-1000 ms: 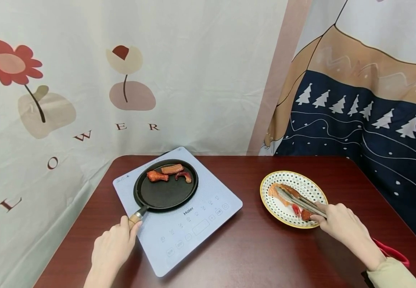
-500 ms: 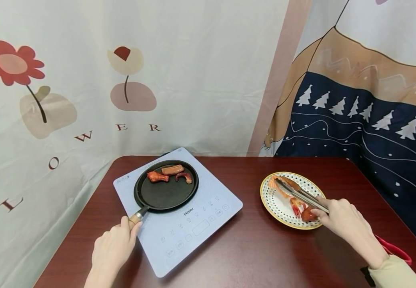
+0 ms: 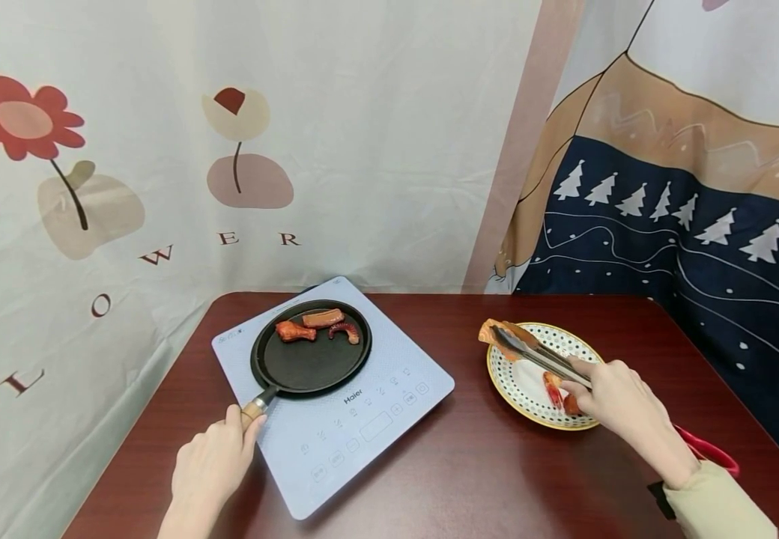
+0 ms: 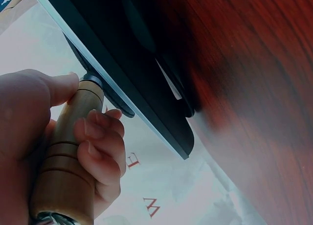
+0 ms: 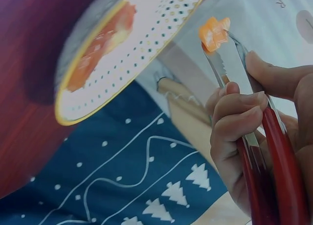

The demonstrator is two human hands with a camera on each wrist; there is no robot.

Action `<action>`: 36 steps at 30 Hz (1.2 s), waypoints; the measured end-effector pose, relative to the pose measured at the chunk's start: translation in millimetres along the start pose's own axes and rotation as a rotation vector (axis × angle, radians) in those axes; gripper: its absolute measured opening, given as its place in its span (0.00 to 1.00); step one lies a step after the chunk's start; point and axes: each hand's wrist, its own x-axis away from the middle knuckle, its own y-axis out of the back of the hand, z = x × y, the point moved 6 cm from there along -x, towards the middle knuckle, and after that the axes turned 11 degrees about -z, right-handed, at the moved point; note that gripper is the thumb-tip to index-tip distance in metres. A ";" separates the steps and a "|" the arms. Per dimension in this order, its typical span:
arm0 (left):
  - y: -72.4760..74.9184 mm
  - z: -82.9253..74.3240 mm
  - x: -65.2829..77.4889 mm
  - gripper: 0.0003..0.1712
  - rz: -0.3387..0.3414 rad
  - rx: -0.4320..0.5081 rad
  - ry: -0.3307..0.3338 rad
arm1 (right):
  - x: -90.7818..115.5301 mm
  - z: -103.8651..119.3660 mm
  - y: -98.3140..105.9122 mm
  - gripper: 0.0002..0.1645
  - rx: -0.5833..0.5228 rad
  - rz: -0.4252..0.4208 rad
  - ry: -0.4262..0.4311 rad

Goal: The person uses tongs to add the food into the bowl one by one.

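Note:
My left hand (image 3: 210,457) grips the wooden handle (image 4: 71,151) of a black frying pan (image 3: 308,367), which sits on a pale induction cooktop (image 3: 389,374). Lying in the pan are a drumstick (image 3: 295,331), a brown strip of meat (image 3: 323,318) and a curled reddish tentacle (image 3: 344,329). My right hand (image 3: 622,400) holds metal tongs (image 3: 531,352) with red handles (image 5: 283,171). Between the tong tips is an orange, pale-striped slice resembling salmon (image 5: 213,35), raised over the left rim of the dotted plate (image 3: 507,393). A red-and-white piece (image 3: 553,389) and a partly hidden reddish-brown piece (image 3: 571,405) lie on that plate.
Everything stands on a dark red wooden table (image 3: 457,464). Behind its far edge hangs a printed curtain (image 3: 389,150), with a navy tree pattern at the right. The cooktop lies at an angle, one corner toward the plate.
The tongs have lifted the orange slice from the plate and moved it leftward past the rim, the right hand following. My left hand and the pan have stayed put.

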 end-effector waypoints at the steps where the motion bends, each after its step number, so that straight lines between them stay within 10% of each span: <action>1: -0.1 0.1 -0.1 0.23 0.000 0.000 0.001 | -1.9 3.6 -0.4 0.30 -0.003 0.004 0.001; 36: -0.6 0.1 -0.3 0.24 0.005 0.011 0.015 | -52.8 167.3 -33.1 0.11 -0.123 -0.096 0.299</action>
